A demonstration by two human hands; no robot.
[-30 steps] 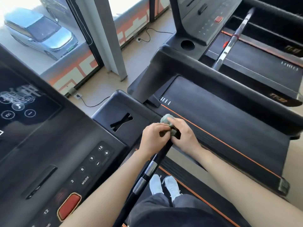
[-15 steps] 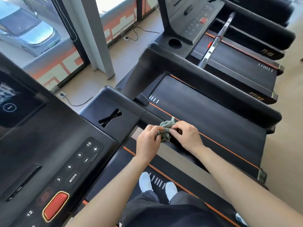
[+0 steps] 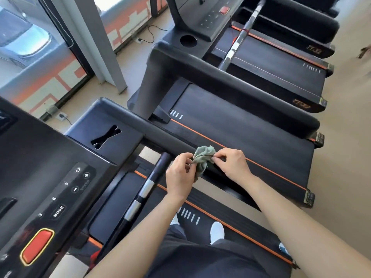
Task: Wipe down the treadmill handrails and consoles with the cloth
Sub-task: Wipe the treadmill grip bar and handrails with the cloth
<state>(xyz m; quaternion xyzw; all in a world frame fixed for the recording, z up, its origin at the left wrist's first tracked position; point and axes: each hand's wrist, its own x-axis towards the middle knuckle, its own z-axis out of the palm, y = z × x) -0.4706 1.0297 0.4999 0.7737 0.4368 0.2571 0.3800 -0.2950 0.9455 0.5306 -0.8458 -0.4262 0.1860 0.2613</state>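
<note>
Pinching a crumpled grey-green cloth [image 3: 203, 157] between them, both hands meet at the middle of the view: the left hand [image 3: 179, 174] grips the cloth's near-left edge with curled fingertips and thumb, and the right hand [image 3: 232, 165] nips its right edge between thumb and forefinger. The cloth sits bunched just over the thick black handrail [image 3: 140, 127] that runs from the console's right shoulder toward the near right; whether it touches the rail I cannot tell. Left of the hands, a slimmer grip bar [image 3: 147, 186] with two silver bands slants toward the near side. The console [image 3: 40, 157] fills the left, its keypad showing MODE, plus and minus keys, with a red button [image 3: 37, 246] at the near left. Beyond the handrail lies a neighbouring treadmill's belt [image 3: 241, 133] edged with an orange stripe. A white shoe [image 3: 216, 231] stands on the near belt below the forearms, and a car [image 3: 22, 41] is parked outside the window at far left
</note>
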